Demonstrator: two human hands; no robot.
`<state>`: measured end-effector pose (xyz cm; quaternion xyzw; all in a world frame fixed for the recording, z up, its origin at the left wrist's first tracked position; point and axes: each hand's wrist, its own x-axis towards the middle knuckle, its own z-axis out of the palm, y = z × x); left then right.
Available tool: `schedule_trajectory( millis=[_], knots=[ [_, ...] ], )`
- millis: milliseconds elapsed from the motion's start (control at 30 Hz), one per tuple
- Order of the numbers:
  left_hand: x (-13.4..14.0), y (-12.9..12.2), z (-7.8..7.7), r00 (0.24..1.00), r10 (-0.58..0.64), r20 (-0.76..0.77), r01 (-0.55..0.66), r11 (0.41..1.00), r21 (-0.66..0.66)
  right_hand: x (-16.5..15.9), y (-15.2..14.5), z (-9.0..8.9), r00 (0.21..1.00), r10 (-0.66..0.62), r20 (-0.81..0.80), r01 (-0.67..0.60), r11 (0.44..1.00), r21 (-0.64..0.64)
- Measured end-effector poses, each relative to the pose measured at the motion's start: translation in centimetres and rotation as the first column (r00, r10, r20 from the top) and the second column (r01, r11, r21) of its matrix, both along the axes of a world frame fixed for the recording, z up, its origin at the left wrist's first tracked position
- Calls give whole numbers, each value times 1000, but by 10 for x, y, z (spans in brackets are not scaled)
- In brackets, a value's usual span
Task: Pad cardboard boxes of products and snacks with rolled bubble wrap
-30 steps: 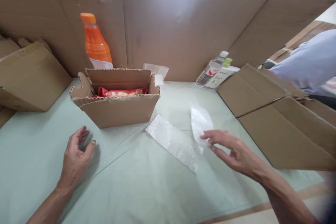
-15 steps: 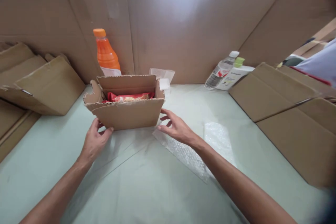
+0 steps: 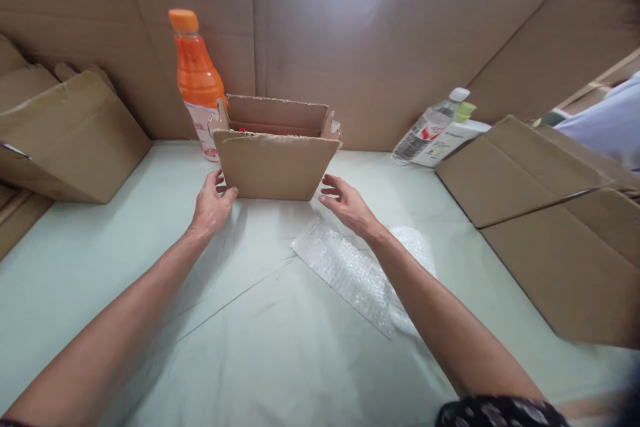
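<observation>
A small open-topped cardboard box (image 3: 277, 167) with ragged upper edges stands near the back wall. Only a speck of a red packet (image 3: 243, 130) shows above its front panel; the rest is hidden inside. At the box's lower left corner, my left hand (image 3: 214, 205) has its thumb by the front and its fingers along the side. My right hand (image 3: 346, 203) is loosely curled at the lower right corner, fingertips at that edge. The box sits between both hands. Just left of it, an orange drink bottle (image 3: 199, 80) stands upright.
Bubble wrap (image 3: 345, 270) lies on the pale table in front of my right hand. A clear water bottle (image 3: 425, 127) leans by a white container (image 3: 445, 147). Larger cardboard boxes flank the table at left (image 3: 80, 140) and right (image 3: 565, 253). Cardboard (image 3: 325, 33) walls the back.
The box has moved right and farther back, with both hands moving along at its corners. The red packet is now mostly out of sight. My view has tilted down.
</observation>
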<state>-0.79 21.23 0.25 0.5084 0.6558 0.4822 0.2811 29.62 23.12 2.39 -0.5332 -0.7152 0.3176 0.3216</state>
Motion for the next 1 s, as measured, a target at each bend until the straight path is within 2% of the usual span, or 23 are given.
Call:
schedule_trajectory(
  millis=[100, 200, 267, 367, 467, 533, 700, 867, 1000],
  knots=[
    [-8, -47, -4, 998, -7, -60, 5, 999, -35, 32, -36, -7, 992, -24, 128, 29, 999, -42],
    [-8, -103, -6, 978, -120, -170, 109, 991, -75, 49, -71, -16, 951, -41, 307, 53, 998, -33],
    [-1, -133, -7, 963, -203, -177, 184, 976, -115, 45, -86, -19, 935, -34, 354, 42, 999, -17],
    [18, -161, -11, 966, -257, -24, 250, 955, -163, 24, -96, -14, 952, 14, 306, -7, 1000, -26],
    [41, -173, -20, 951, -246, 190, 276, 949, -150, 2, -94, -6, 976, 35, 216, -26, 999, -47],
    [54, -177, -24, 935, -205, 291, 252, 958, -136, -6, -88, -4, 992, 23, 121, -13, 996, -85],
    [70, -190, -32, 913, -145, 382, 205, 971, -122, -15, -73, -11, 995, 86, 41, -74, 970, -230],
    [68, -202, -33, 925, -190, 328, 244, 960, -135, -31, -83, -23, 994, 110, 5, -105, 963, -246],
    [63, -192, -15, 954, -276, 115, 287, 953, -95, -50, -92, -38, 997, -16, -74, -1, 974, -228]
  ],
)
